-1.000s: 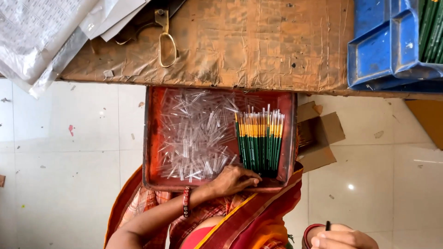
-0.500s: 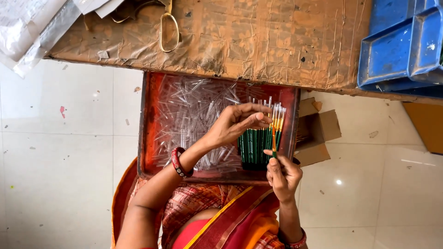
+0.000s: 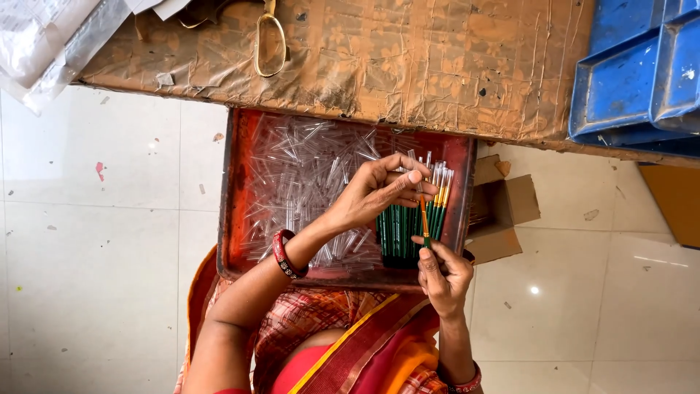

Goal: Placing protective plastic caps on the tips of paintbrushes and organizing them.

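My right hand pinches one green-handled paintbrush upright by its handle, over the red tray on my lap. My left hand closes thumb and fingertips at its bristle end, seemingly on a clear plastic cap. One bundle of brushes stands in the tray beside a heap of clear caps, too many to count. One pair of scissors and two blue trays lie on the worn table.

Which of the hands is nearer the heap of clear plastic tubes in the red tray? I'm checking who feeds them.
Left. The left hand hovers over the heap of clear plastic tubes; the right hand sits beyond the tray's near rim.
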